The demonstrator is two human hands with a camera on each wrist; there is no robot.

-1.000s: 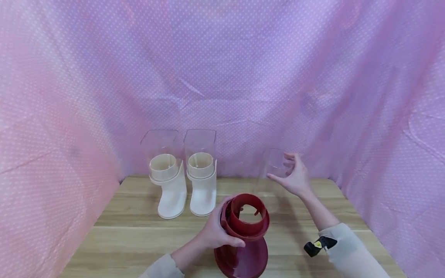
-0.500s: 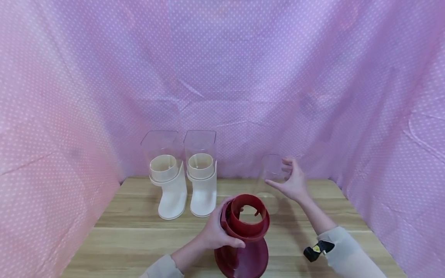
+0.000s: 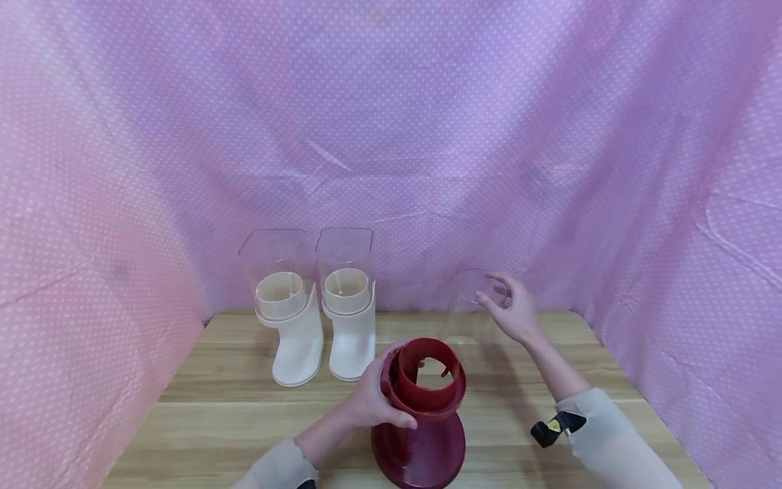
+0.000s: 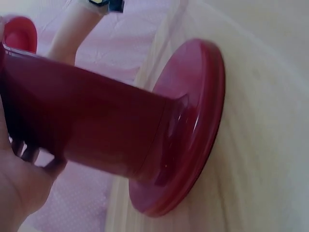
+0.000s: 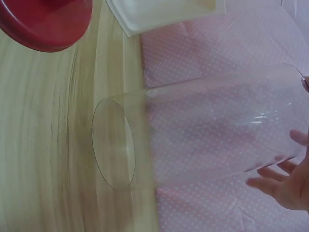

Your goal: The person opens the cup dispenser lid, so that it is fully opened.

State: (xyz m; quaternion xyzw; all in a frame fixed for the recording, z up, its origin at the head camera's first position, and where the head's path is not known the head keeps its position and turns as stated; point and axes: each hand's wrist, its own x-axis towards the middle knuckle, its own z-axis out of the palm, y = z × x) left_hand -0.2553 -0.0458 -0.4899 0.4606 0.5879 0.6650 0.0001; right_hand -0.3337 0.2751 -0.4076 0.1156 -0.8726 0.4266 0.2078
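Note:
My left hand [image 3: 380, 397] grips a glossy red stand [image 3: 421, 435] by its upper part, below the open ring at the top. Its round foot rests on the table, as the left wrist view shows. To its right, farther back, a clear cylinder [image 5: 207, 140] stands upright on the wood. Near that cylinder's top rim is my right hand [image 3: 516, 309], fingers spread loosely and mostly straight. In the right wrist view the fingers [image 5: 263, 186] lie beside the rim; whether any still touches it is hard to tell.
Two white dispensers [image 3: 299, 353] [image 3: 354, 346] with clear square hoppers stand side by side at the back left of the wooden table [image 3: 244, 428]. A pink dotted curtain [image 3: 403, 136] encloses the back and sides.
The clear cylinder came down onto the table. My right hand has loosened from around its side and sits up at the rim. The left hand's hold on the red stand is unchanged.

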